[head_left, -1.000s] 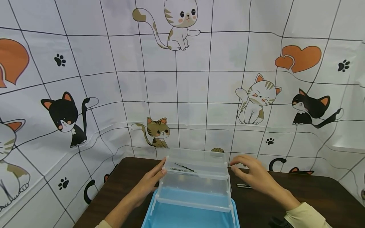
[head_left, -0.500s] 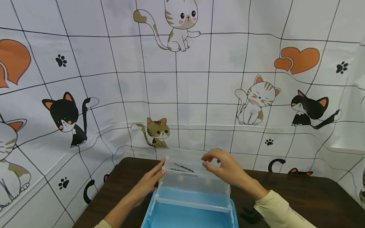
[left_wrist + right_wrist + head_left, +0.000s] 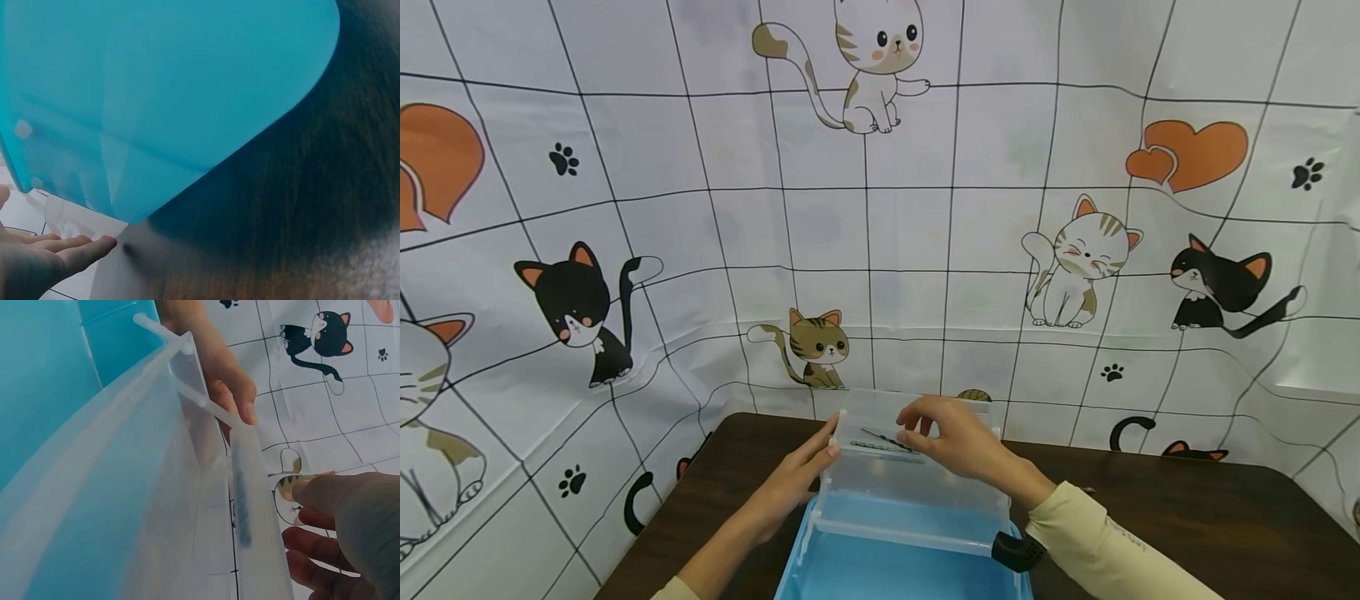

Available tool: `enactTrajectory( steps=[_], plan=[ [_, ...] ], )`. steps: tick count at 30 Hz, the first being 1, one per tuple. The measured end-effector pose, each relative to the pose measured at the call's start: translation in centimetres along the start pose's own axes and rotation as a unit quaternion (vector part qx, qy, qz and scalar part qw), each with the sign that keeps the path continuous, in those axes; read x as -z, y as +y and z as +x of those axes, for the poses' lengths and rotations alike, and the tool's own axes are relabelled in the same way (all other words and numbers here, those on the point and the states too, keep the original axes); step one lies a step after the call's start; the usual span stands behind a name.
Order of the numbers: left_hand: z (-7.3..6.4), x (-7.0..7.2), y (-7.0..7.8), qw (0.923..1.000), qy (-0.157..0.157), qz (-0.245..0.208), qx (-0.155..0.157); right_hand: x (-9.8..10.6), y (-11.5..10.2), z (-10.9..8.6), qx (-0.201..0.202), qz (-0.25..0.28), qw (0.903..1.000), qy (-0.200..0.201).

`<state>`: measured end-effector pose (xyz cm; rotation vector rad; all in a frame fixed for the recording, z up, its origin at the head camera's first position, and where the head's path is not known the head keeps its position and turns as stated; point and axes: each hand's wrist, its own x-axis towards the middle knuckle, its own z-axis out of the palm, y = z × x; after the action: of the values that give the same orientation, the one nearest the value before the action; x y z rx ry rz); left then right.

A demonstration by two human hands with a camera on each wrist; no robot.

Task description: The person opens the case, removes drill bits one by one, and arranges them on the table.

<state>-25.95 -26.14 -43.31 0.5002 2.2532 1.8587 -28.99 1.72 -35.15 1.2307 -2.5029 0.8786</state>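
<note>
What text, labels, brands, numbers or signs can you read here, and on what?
No readable text in any view.
Right sleeve: a small line of dark marks, possibly lettering; too small to read.
Wall sheet: printed cats, hearts and paw prints; no words seen.
Blue box and clear trays: none seen.
Twisted rods: too small to tell.

Cat-print backdrop behind brown table

White grid-lined wall covering, cartoon cats, orange hearts, dark brown table
</note>
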Motion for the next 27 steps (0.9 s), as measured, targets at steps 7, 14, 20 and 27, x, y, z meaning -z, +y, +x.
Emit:
enactTrajectory(
  steps=[7,14,20,27],
  plan=[
    [-0.2,0.1,0.2,0.9999,0.006,-0.012,0.003,-0.8,-0.3,0.6,0.003,-0.031,0.9995,-0.002],
    [-0.2,0.3,0.1,0.9999,0.006,-0.010,-0.002,-1.6,0.0,1.2,0.006,-0.058,0.9983,-0.005],
    [0.1,0.3,0.1,1.0000,0.003,-0.001,-0.004,-1.7,-0.2,1.6,-0.006,-0.075,0.9971,-0.006],
    [0.0,0.1,0.1,1.0000,0.001,-0.007,0.006,-1.5,-0.4,1.4,-0.019,-0.068,0.9969,-0.034]
  ],
)
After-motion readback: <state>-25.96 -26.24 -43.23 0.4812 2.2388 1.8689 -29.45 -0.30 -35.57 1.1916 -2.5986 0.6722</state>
